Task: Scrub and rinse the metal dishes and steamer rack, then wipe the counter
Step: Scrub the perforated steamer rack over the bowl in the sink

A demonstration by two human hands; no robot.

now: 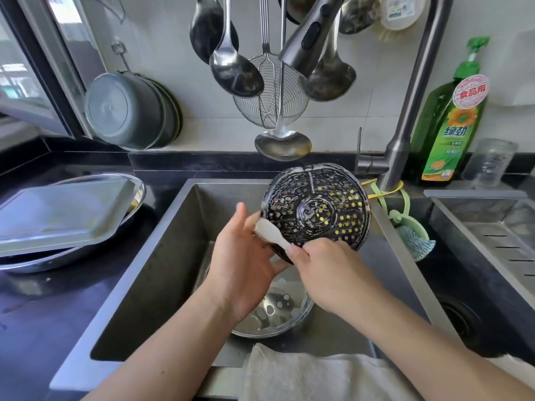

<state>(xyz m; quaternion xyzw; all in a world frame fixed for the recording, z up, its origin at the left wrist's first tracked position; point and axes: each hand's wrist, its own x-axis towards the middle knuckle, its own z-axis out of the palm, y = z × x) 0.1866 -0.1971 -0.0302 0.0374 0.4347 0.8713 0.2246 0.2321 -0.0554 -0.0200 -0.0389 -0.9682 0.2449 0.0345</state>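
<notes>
Steamer rack (315,206) is up on edge over the sink (162,256), perforated face tilted toward the camera, soapy film across it. Left hand (243,264) holds it from the lower left rim, thumb up alongside the edge, fingers wrapped behind; the far-side fingertips aren't visible so grip depth is a guess. Right hand (327,273) pinches the handle of a small white brush (273,235), fingers curled tight round it. Brush long axis runs from lower right up to upper left, bristle head sitting at the rack's left rim right next to the left thumb. So the unscrubbed face lies up and to the right of the bristles; likely next stroke sweeps that way across the holes, right hand doing the travel, left hand only bracing. Risk: the head is close to the left thumb, and the rack is slick. Faucet head (312,36) hangs above, no water visible. A metal bowl (272,311) sits in the sink bottom below the hands, not yet dealt with by the look of it. Metal tray (63,215) stacked on a bowl on the left counter (43,314). Cloth (312,374) draped on the sink's near edge, probably for the counter wipe later. Dish soap bottle (451,123) stands by the faucet base.
</notes>
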